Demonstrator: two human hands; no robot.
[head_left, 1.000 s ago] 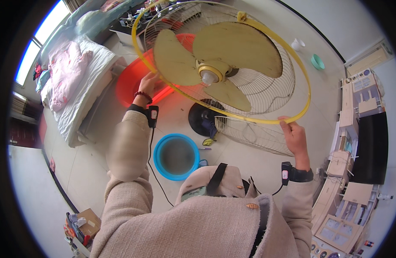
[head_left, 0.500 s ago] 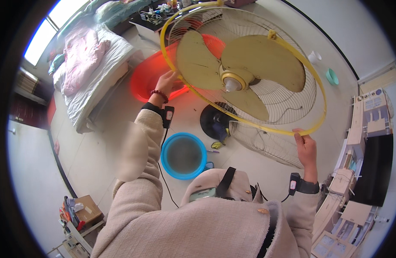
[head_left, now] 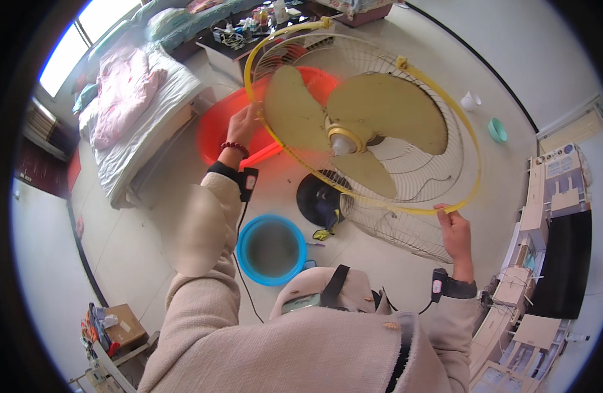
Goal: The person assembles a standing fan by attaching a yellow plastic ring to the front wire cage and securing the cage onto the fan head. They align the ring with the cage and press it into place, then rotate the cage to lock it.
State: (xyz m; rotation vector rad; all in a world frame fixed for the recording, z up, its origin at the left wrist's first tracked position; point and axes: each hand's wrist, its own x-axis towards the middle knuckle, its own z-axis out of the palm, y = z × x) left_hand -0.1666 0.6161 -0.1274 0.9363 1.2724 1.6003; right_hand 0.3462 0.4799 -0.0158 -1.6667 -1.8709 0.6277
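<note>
Head view: left hand (head_left: 244,124) closed on yellow rim of fan guard (head_left: 406,177), left side; right hand (head_left: 453,229) gripping same rim, lower right. Guard raised above floor, around yellowed fan blades (head_left: 354,121). Black fan base (head_left: 321,200), blue bucket (head_left: 272,249), red basin (head_left: 216,134) below.

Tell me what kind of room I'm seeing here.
Probably a lived-in bedroom at home: a bed with pink bedding, a cluttered low table, and washing basins on the tiled floor around the fan.

Head-worn fisheye, steeply downward, close.
</note>
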